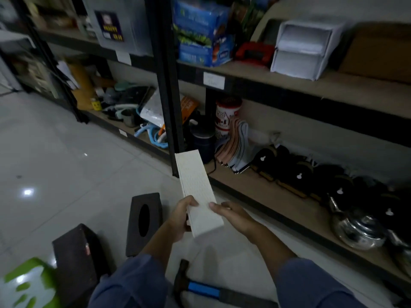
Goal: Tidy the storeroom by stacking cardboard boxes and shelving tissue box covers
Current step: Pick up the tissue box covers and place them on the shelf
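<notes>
head view. white textured oblong tissue box cover, held just in front of the black shelf post. left hand grips its left edge, fingers curled; right hand pinches its right edge. left of the post, on the floor, dark oval-slotted cover and second dark cover appear unshelved. right of the post and higher, white stacked covers are shelved.

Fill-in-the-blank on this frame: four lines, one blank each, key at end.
Left hand and right hand hold a cover coloured ____.
Two dark covers stand on the ____.
The hammer has a ____ grip.
The kettle sits on the ____ shelf.
Missing: white; floor; blue; bottom.
</notes>
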